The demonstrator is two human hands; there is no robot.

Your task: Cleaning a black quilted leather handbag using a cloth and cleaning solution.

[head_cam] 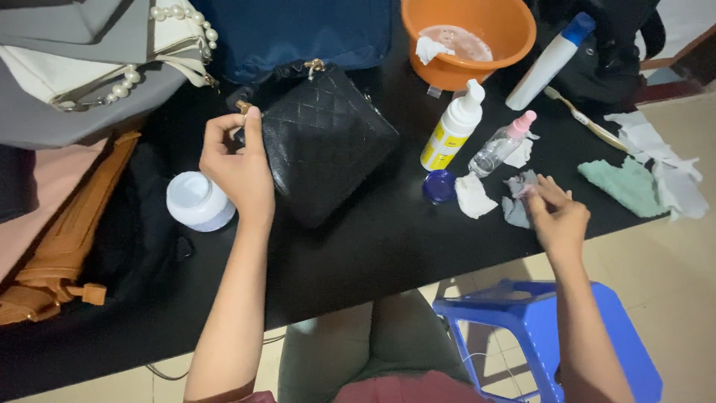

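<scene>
Left hand [237,168] pinches corner of black quilted purse [324,142], frame centre, steadying it on black table [373,246]. Right hand [558,216] at right pinches grey wipe [516,201], fingers closed. White jar [198,200] left of purse.

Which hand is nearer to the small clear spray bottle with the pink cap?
The right. The right hand pinches a grey wipe on the table just below the spray bottle. The left hand is far across the table, gripping the black quilted bag.
</scene>
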